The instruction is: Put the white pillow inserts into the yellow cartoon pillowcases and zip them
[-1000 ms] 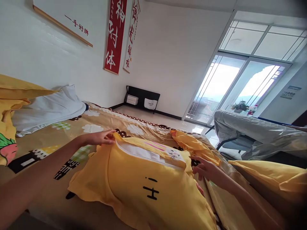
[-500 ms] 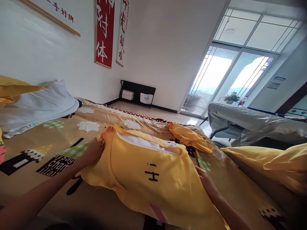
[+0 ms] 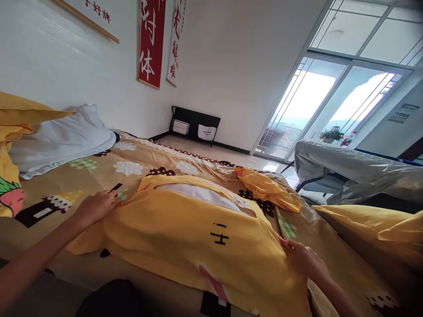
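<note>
A yellow pillowcase [image 3: 165, 237] with a printed "Hi" lies spread in front of me on a patterned bedsheet [image 3: 99, 171]. White filling, apparently a pillow [image 3: 198, 193], shows through a long opening near its far edge. My left hand [image 3: 99, 206] is closed at the left edge of the pillowcase, its fingertips partly hidden against the cloth. On the opposite side, my right hand [image 3: 306, 260] pinches the right edge between thumb and fingers. A crumpled piece of yellow cloth [image 3: 267, 189] rests just beyond the pillowcase.
At left lie a white pillow [image 3: 72, 141] and more yellow fabric [image 3: 29, 110]. Another yellow cloth [image 3: 370, 220] is at right. Beyond the bed stand a plastic-covered piece of furniture [image 3: 346, 167], a black rack [image 3: 194, 123] and sliding glass doors [image 3: 304, 101].
My left hand has moved left and toward me, and the pillowcase's left side now spreads wider and flatter. My right hand has come further into view at the right edge. The view has shifted slightly.
</note>
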`<state>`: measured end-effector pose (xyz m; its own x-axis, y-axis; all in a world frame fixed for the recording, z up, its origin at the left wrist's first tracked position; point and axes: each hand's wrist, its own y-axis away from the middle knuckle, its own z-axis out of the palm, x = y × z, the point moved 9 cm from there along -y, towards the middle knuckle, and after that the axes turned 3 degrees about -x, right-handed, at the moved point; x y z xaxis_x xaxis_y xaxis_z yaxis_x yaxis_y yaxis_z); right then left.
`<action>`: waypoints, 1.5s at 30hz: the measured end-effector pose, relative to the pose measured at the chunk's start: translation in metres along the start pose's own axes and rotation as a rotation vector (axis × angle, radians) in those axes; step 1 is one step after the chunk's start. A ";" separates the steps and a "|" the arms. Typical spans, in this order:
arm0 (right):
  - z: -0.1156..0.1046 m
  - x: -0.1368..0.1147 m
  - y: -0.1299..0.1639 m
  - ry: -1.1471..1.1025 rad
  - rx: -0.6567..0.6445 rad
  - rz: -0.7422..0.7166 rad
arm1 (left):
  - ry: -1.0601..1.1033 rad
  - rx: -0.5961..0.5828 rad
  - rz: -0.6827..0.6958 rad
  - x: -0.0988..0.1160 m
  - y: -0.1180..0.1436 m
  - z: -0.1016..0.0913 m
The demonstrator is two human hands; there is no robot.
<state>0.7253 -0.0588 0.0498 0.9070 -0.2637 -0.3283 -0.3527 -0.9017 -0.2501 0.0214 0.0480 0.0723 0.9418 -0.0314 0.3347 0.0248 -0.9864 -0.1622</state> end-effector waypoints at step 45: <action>-0.172 -0.240 -0.028 0.792 0.410 -0.554 | -0.327 0.253 0.389 0.216 -0.032 -0.123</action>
<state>0.5564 -0.0293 0.2920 0.8047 -0.1321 0.5788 0.2408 -0.8185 -0.5216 0.1830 0.0525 0.2641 0.9515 -0.2936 -0.0922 -0.3030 -0.8414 -0.4474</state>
